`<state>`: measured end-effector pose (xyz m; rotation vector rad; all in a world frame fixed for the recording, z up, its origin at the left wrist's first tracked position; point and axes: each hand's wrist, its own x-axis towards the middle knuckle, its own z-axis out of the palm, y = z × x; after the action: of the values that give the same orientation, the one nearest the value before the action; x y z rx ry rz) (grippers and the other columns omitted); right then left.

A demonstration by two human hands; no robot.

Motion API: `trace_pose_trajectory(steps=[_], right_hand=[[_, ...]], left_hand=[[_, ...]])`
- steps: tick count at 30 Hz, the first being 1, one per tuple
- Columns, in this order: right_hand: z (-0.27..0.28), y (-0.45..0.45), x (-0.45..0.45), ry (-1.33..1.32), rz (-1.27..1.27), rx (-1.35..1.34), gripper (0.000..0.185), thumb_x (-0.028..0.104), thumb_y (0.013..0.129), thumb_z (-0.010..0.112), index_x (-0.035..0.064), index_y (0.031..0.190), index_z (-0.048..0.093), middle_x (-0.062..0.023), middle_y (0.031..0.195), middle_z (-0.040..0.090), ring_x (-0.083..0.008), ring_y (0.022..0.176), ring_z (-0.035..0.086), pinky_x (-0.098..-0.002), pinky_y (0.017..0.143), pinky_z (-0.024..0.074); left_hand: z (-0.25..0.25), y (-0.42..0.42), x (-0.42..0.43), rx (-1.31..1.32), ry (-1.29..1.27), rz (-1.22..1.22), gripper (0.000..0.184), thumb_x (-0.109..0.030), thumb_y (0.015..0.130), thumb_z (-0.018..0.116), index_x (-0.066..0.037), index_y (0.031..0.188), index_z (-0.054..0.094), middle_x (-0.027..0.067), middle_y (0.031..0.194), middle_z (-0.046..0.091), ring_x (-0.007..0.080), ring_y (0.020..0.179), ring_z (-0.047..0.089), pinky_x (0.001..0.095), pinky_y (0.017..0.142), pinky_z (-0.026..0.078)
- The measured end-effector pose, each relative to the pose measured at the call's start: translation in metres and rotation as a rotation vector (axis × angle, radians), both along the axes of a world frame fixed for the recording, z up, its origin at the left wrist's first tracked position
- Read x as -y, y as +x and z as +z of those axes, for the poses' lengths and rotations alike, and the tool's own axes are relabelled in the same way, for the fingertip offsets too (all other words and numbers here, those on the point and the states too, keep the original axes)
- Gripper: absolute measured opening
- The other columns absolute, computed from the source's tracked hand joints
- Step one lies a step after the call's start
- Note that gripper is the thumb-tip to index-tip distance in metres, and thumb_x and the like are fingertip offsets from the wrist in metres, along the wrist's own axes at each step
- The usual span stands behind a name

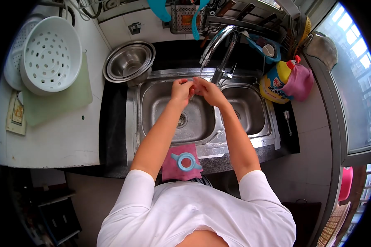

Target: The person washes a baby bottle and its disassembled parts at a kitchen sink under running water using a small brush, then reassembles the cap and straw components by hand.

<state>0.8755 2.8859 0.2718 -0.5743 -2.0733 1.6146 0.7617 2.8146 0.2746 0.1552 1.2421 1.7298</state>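
Observation:
My left hand (181, 91) and my right hand (210, 93) meet under the faucet (217, 43), above the large basin of the steel sink (156, 119). A thin stream of water comes down onto the fingers. Both hands are closed, fingertips bent together and almost touching. Whatever lies between them is too small and too hidden to name. On the counter's front edge, between my forearms, a light blue ring with two side handles (186, 162) rests on a pink cloth (169, 171).
Nested steel bowls (130, 61) stand left of the sink. A white colander (51, 53) leans on a pale green board (66, 105) farther left. At the right are a yellow detergent bottle (274, 84) draped with a pink cloth (299, 82), and a blue basket (268, 47).

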Motion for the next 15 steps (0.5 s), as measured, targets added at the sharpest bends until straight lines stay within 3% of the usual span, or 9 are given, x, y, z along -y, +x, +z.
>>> trace_pose_trajectory(steps=[5, 10, 13, 15], right_hand=[[-0.003, 0.002, 0.003, 0.044, 0.016, 0.035, 0.038, 0.002, 0.087, 0.042, 0.0035, 0.125, 0.041, -0.0056, 0.105, 0.055, -0.0099, 0.091, 0.052, -0.0257, 0.079, 0.0471], [0.006, 0.001, 0.013, -0.031, -0.106, 0.054, 0.035, 0.004, 0.087, 0.043, 0.0034, 0.122, 0.045, -0.007, 0.098, 0.058, -0.0094, 0.083, 0.055, -0.0257, 0.075, 0.0489], [-0.007, -0.003, 0.008, 0.162, -0.181, 0.096, 0.027, 0.009, 0.086, 0.047, 0.0015, 0.112, 0.051, -0.0088, 0.086, 0.061, -0.0109, 0.074, 0.058, -0.0263, 0.069, 0.0491], [-0.003, -0.005, 0.013, 0.389, -0.289, 0.101, 0.021, 0.016, 0.084, 0.052, 0.0016, 0.099, 0.056, -0.0112, 0.076, 0.062, -0.0159, 0.069, 0.061, -0.0284, 0.062, 0.048]], left_hand=[[-0.008, -0.009, -0.004, 0.033, 0.001, -0.092, 0.005, -0.004, 0.08, 0.052, -0.006, 0.084, 0.05, 0.0044, 0.072, 0.057, 0.0121, 0.061, 0.054, 0.0203, 0.05, 0.044], [-0.007, -0.007, -0.001, 0.035, 0.019, -0.159, 0.008, -0.008, 0.082, 0.05, -0.008, 0.075, 0.053, 0.001, 0.069, 0.057, 0.0097, 0.061, 0.053, 0.0211, 0.053, 0.043], [-0.005, -0.003, 0.002, 0.098, 0.02, -0.202, 0.008, -0.012, 0.083, 0.051, -0.008, 0.077, 0.054, 0.0004, 0.07, 0.057, 0.0086, 0.062, 0.052, 0.0228, 0.057, 0.042], [-0.004, 0.006, 0.0, -0.074, -0.003, -0.121, 0.014, -0.02, 0.084, 0.056, -0.008, 0.077, 0.054, 0.0001, 0.072, 0.057, 0.0082, 0.064, 0.051, 0.0243, 0.059, 0.042]])
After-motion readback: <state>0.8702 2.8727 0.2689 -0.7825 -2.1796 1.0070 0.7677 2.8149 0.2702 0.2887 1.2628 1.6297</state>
